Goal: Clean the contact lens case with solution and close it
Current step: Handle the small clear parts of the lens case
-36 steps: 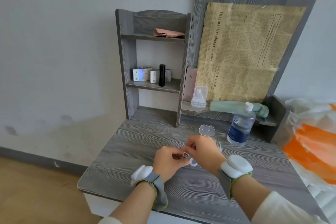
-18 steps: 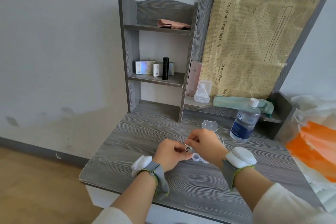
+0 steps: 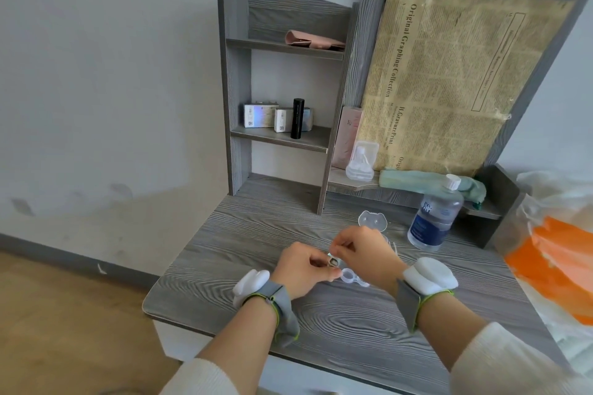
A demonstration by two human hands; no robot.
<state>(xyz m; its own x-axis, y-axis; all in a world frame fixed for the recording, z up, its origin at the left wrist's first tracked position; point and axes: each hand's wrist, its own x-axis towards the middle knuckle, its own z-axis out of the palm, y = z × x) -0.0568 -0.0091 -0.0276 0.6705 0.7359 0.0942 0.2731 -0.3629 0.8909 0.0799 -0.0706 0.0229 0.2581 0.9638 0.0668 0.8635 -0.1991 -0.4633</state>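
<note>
A small clear plastic contact lens case (image 3: 352, 277) with two round cups is seen low in the middle of the grey wood-grain desk (image 3: 346, 327). The case lies flat, and its long side runs from left to right, tipped a little down toward the right. One round cup is open and faces up; the other cup is partly hidden under the right hand (image 3: 365, 255).

The left hand (image 3: 305, 269) is curled, and its fingertips touch the left end of the case. A small dark and shiny thing (image 3: 333, 262) is pinched between the two hands just above the case; what it is cannot be told. The right hand is curled tight too, with its fingers closed on that small thing.

A clear lid shaped like a bear's head (image 3: 373, 220) is laid flat on the desk just behind the hands. A clear bottle of solution with a blue label and a white cap (image 3: 435, 214) stands upright to the right of the lid, near the back shelf. A white band with a grey strap is worn on each wrist.
</note>
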